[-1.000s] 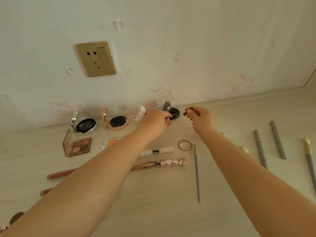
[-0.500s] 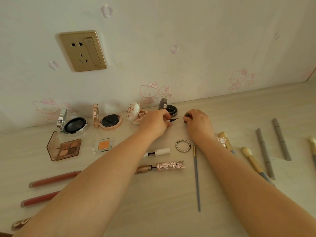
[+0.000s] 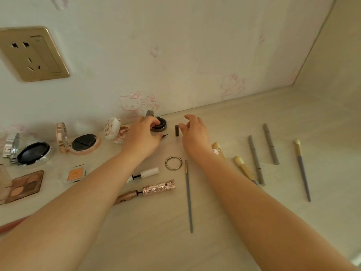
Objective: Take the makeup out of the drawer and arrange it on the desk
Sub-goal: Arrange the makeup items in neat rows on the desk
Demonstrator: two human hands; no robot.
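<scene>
On the pale desk [image 3: 224, 222], my left hand [image 3: 143, 136] is closed around a thin eyeliner pen whose black tip [image 3: 165, 135] pokes out to the right. Its fingertips rest on a small open black compact [image 3: 161, 125] by the wall. Just right of that, a short dark cap [image 3: 177, 130] stands upright on the desk. My right hand [image 3: 194, 133] hovers beside the cap with fingers spread and nothing in them. Laid out on the left are a silver compact [image 3: 33, 153], a rose-gold compact [image 3: 84, 142], a white cartoon-print compact [image 3: 113, 127], an eyeshadow palette [image 3: 25, 185] and an orange blush [image 3: 75, 174].
In front of my hands lie a white-capped liner [image 3: 149, 171], a rose-gold mascara [image 3: 158, 187], a metal ring [image 3: 173, 162] and a thin grey brush [image 3: 188, 196]. Brushes [image 3: 243, 168] and grey pencils [image 3: 256, 159] lie to the right. A gold socket [image 3: 33, 53] sits on the wall.
My right hand has set the dark cap upright on the desk and opened beside it. My left hand has shifted slightly toward the black compact. The camera has moved closer and turned right.
</scene>
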